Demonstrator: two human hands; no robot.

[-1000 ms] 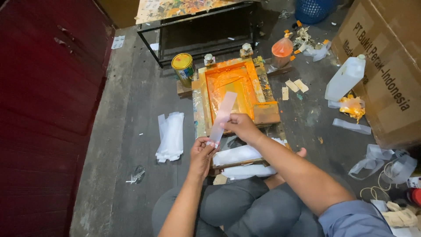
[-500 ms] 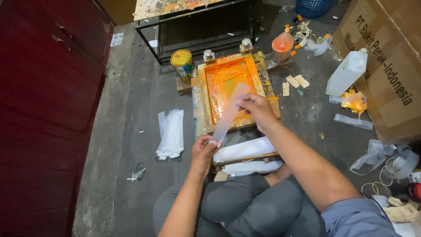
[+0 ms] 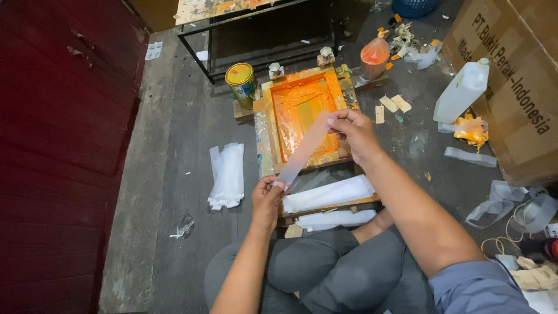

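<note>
I sit cross-legged on the floor and hold a narrow translucent plastic strip (image 3: 304,147) stretched between both hands. My left hand (image 3: 266,199) pinches its lower end and my right hand (image 3: 352,132) pinches its upper end. The strip hangs slantwise over a wooden screen-print frame (image 3: 266,125) smeared with orange ink. A stack of white plastic sheets (image 3: 328,193) lies on a wooden board just in front of my knees.
A yellow-lidded paint can (image 3: 242,81) and a bag of orange ink (image 3: 375,55) stand behind the frame. A pile of white strips (image 3: 226,174) lies left. A white jug (image 3: 462,91) and cardboard box (image 3: 511,81) are right; a red wall (image 3: 58,145) runs along the left.
Both hands have kept hold of the strip; my right hand lifted its upper end up and to the right, so the strip now lies more slanted over the frame.
</note>
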